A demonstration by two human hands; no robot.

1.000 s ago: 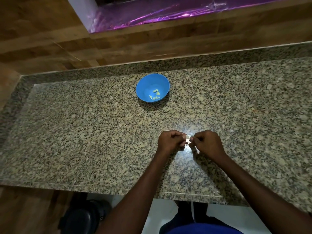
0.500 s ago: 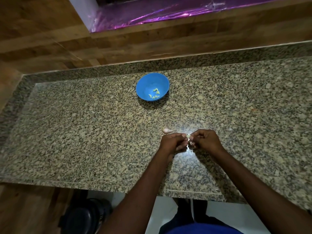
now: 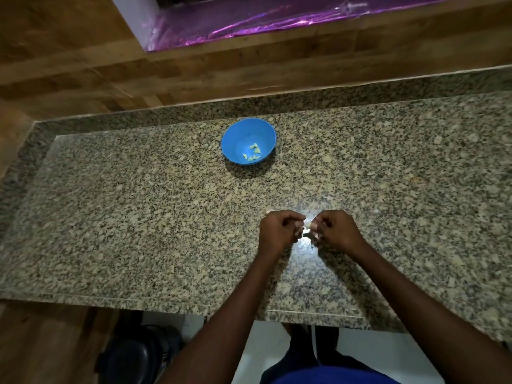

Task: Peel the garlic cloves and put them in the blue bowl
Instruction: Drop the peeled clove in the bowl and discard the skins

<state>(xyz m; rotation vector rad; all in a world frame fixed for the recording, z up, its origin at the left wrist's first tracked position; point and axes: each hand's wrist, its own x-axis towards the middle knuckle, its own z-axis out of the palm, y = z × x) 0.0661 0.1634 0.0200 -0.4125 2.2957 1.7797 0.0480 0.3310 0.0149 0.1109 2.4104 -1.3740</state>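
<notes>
Centrally, item one: fingers (image 3: 297, 225) of the left hand (image 3: 278, 231), curled tight and pinching one end of a garlic clove (image 3: 307, 224); fingers of the right hand (image 3: 336, 231) curled likewise, pinching the other end. The clove sits between the two hands, just above the desk (image 3: 138, 217), pale and mostly hidden; how much skin is left on it cannot be told.

Item two: a small pale piece (image 3: 268, 211) on the desk at the left hand's 11 o'clock, touching or just beside the knuckles; clove or skin, unclear.

Item three: blue bowl (image 3: 238, 134), at 11 o'clock from the hands and well apart, holding several peeled cloves (image 3: 253, 153) toward its near right side.

Handling note, as judgement: the clove is light, firm and small, its skin thin, dry and brittle; once bare it probably turns slippery. Best hold is at the two tips, nail working the skin loose from the root end.

Surround: wood-panelled wall at 12 o'clock, purple foil (image 3: 249, 20) above it.
</notes>
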